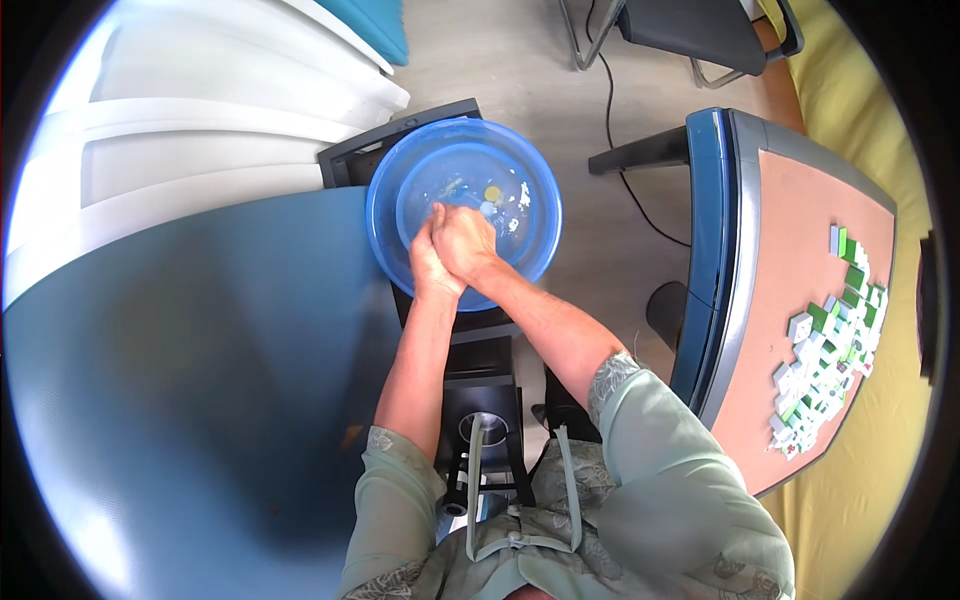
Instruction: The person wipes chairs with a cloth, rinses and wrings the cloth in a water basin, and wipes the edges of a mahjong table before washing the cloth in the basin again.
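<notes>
Over the near side of a round blue plastic basin (pixel 548 195), my two hands are pressed together. My right hand (pixel 466 240) is closed and lies over the fingers of my left hand (pixel 428 262), which is closed too. Whatever may be between the palms is hidden. On the basin's bottom, just beyond my knuckles, are a small yellowish round thing (pixel 493 193), a pale bluish blob (pixel 488 209) and white bits (pixel 524 196) that look like foam or scraps.
The basin stands on a dark frame (pixel 400 125). A large blue padded surface (pixel 200 350) lies to the left, with white panels (pixel 230 130) behind. At right, a table (pixel 790 330) bears several green-and-white tiles (pixel 825 345). A dark chair (pixel 690 30) and a black cable (pixel 610 90) are farther off.
</notes>
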`<state>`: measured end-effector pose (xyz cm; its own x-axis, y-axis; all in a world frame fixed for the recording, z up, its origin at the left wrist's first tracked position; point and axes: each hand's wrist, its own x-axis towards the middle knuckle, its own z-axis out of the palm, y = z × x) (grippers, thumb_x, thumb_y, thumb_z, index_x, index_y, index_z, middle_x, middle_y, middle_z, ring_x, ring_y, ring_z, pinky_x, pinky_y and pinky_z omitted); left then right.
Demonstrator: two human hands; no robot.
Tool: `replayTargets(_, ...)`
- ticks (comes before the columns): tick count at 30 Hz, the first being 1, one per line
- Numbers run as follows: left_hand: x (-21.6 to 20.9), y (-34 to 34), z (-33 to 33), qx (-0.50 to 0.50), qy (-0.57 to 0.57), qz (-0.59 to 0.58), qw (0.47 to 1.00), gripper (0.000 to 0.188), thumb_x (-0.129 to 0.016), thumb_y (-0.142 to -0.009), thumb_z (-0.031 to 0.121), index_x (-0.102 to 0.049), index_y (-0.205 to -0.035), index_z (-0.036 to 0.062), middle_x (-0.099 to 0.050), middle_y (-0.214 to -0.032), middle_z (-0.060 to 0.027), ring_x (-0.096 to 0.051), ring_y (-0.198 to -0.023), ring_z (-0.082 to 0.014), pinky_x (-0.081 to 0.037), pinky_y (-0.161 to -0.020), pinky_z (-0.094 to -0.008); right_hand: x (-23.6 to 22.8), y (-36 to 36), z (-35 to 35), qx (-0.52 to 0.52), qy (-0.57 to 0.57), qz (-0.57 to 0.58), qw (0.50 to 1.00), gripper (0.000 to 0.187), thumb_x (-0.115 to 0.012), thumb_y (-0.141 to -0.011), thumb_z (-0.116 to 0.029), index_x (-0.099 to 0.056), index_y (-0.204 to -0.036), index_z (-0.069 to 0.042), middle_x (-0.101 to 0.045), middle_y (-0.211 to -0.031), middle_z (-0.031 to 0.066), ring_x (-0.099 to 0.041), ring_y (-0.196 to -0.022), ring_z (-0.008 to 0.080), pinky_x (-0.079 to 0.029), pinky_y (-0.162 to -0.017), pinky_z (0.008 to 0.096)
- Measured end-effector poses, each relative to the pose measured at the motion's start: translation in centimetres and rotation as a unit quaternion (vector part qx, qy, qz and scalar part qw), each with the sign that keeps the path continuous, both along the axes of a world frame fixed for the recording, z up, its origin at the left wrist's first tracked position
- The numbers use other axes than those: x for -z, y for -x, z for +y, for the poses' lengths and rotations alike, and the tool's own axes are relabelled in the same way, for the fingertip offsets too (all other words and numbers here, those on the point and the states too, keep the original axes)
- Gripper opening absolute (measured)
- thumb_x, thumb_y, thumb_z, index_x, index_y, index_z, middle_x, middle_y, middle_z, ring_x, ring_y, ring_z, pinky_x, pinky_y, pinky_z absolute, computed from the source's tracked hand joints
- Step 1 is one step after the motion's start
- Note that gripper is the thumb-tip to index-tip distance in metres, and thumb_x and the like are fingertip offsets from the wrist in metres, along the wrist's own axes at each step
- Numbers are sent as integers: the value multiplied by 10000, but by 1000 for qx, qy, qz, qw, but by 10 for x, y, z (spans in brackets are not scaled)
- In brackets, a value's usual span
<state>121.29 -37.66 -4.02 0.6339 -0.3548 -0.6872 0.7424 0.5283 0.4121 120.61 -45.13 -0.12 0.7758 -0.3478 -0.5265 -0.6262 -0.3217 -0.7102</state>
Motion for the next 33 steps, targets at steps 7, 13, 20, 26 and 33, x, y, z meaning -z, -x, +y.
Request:
replayTargets(7,-33,19,18,80,-6,91,993,758,-351,-882,711,-435,-1357,126,-483,-1360,-90,-445,-1269,-270,-350,-1031,-497,14,14,-11,6,-127,-55,990,589,-329,-957,-510,-673,-994,-34,-640,-1045,243,-572,-1039,424,-414,-929,489)
replayTargets(13,-86,8,31,134,-104,79,982,1001,-254,-771,851,-215,-1481,146,-272,-1518,-117,-235,-1411,-298,-155,-1114,-565,-18,18,-4,-90,-175,-74,978,443,-544,-880,-435,-676,-897,-13,-654,-834,249,-648,-828,374,-488,-768,439)
replayTargets(20,-118,21,61,114,19,-6,993,683,-683,-746,552,-465,-1273,176,-544,-1178,-24,-528,-1093,-186,-492,-841,-354,-77,12,-17,-173,-230,-155,945,348,-628,-870,-325,-544,-834,11,-639,-894,187,-641,-738,267,-510,-675,420)
replayTargets(26,-154,6,74,263,91,-91,956,684,-790,-700,432,-486,-1247,155,-569,-1066,-64,-559,-887,-210,-476,-602,-246,-114,1,-13,-213,-307,-347,861,382,-670,-857,-168,-349,-695,-38,-652,-973,161,-655,-869,203,-523,-733,318)
replayTargets(33,-197,3,47,363,-37,-143,920,274,-706,-804,152,-531,-949,-3,-508,-740,-47,-454,-575,-66,-297,-403,-158,-148,-7,-30,-180,-434,-295,832,261,-660,-851,-45,-407,-788,-45,-646,-1001,172,-661,-938,208,-535,-766,341)
